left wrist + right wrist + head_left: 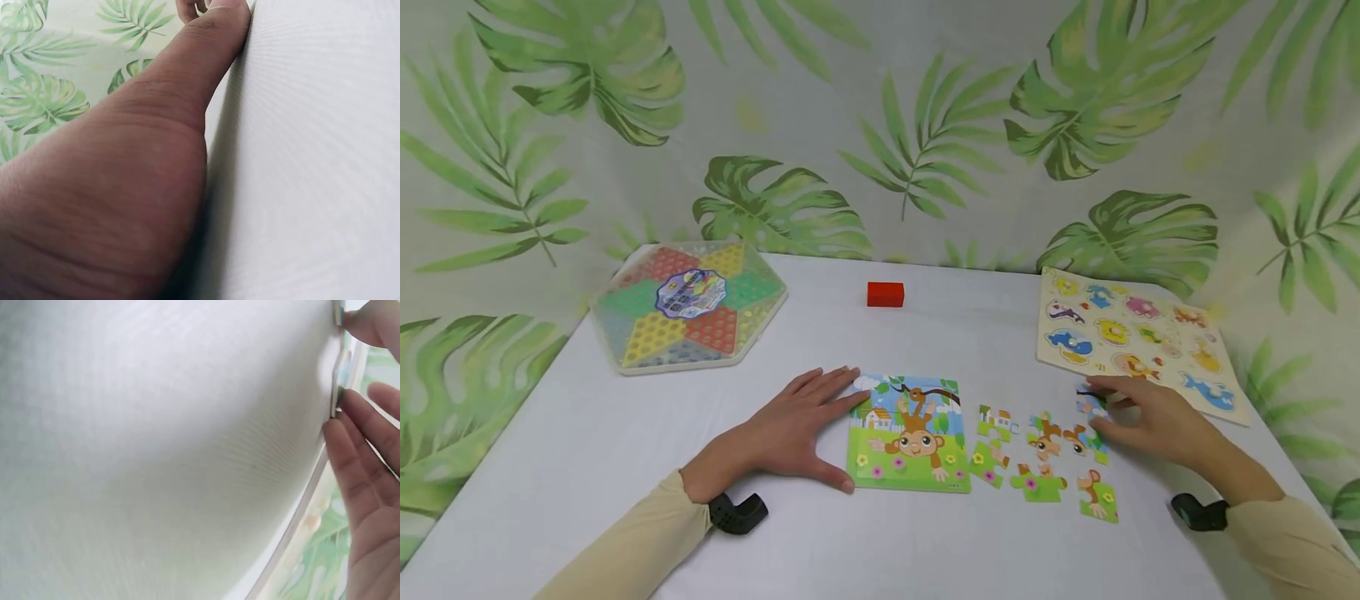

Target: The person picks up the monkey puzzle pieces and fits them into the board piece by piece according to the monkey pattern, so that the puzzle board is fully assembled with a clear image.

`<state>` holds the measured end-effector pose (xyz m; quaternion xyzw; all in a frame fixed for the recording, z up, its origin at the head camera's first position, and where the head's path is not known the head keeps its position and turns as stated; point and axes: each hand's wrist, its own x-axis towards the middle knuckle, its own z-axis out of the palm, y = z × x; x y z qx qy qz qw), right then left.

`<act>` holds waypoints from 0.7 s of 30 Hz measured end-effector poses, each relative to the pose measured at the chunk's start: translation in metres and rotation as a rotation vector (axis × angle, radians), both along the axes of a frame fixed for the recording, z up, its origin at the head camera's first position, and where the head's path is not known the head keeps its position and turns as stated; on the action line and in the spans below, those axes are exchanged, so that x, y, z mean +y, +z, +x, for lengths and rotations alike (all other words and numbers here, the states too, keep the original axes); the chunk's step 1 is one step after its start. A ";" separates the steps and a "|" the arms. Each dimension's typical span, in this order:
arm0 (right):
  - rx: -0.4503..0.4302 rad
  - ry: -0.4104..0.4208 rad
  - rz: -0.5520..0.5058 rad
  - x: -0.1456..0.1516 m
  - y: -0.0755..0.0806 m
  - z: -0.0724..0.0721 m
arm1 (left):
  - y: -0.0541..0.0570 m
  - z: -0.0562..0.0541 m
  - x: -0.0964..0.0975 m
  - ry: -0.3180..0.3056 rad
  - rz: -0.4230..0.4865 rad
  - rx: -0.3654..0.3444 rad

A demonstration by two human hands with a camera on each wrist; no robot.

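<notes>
My left hand (792, 423) lies with fingers spread at the left side of a square monkey picture board (910, 433), fingertips at its upper left edge and thumb by its lower left. In the left wrist view the thumb (187, 59) stretches along the white cloth. To the right, my right hand (1153, 421) pinches a jigsaw piece (1088, 405) with blue sky and a branch, between thumb and fingers. The right wrist view has these fingers (350, 456) at the thin edge of the piece. Just below it is a monkey-eye piece (1078, 442).
Several loose jigsaw pieces, including a house piece (997, 419) and a flower piece (1037, 483), lie between board and right hand. A wooden animal puzzle (1093, 354) lies behind the right hand. A red block (885, 294) and a hexagonal checkers box (748, 329) stand farther back.
</notes>
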<state>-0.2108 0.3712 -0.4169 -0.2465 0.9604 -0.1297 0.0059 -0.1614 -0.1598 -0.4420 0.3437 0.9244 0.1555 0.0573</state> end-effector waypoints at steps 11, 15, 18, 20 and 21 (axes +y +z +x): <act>0.100 0.047 0.046 -0.006 0.001 -0.003 | 0.000 0.001 0.001 0.000 0.011 -0.007; 0.119 0.079 0.048 -0.009 0.002 -0.005 | 0.001 0.001 0.001 0.000 0.012 -0.016; 0.146 0.093 0.055 -0.011 0.002 -0.006 | 0.002 0.001 0.001 0.001 0.011 -0.011; 0.162 0.092 0.058 -0.012 0.003 -0.007 | 0.002 0.001 0.001 0.001 0.010 -0.008; 0.169 0.090 0.057 -0.013 0.003 -0.008 | 0.002 0.001 0.001 0.002 0.008 -0.007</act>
